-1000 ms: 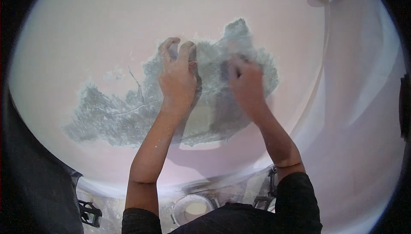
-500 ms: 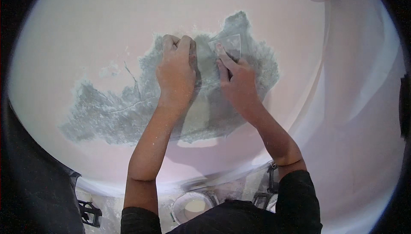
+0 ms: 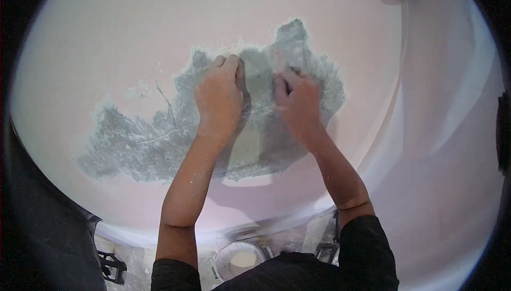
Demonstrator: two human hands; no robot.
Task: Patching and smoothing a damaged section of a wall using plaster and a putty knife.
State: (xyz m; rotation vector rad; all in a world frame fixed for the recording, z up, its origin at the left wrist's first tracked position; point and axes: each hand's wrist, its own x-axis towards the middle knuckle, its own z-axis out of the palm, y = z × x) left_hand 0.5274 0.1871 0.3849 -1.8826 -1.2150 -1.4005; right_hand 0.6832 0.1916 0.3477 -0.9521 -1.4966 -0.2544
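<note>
A large grey patch [image 3: 117,147] with ragged, whitish edges and thin cracks covers part of a pale pinkish wall [image 3: 159,19]. Against the patch's upper middle, my left hand [image 3: 218,99] is closed, fingers curled; what it grips, if anything, is hidden. To its right, my right hand [image 3: 301,96] is closed on a thin, translucent square scraper [image 3: 291,51], which lies over the upper right of the patch. Motion smears this hand and the scraper, so its edges are faint. Both forearms reach up from below, and their shadows fall on the wall.
Below the wall stands a round, whitish bucket [image 3: 219,259] on a dusty floor. A black frame-like object [image 3: 113,267] is at lower left. Pale sheeting [image 3: 452,152] hangs along the right side, and a dark surface [image 3: 48,238] is at far left.
My left hand has slid slightly down the patch, its fingers more tightly curled. My right hand has shifted slightly down with the scraper and is now blurred.
</note>
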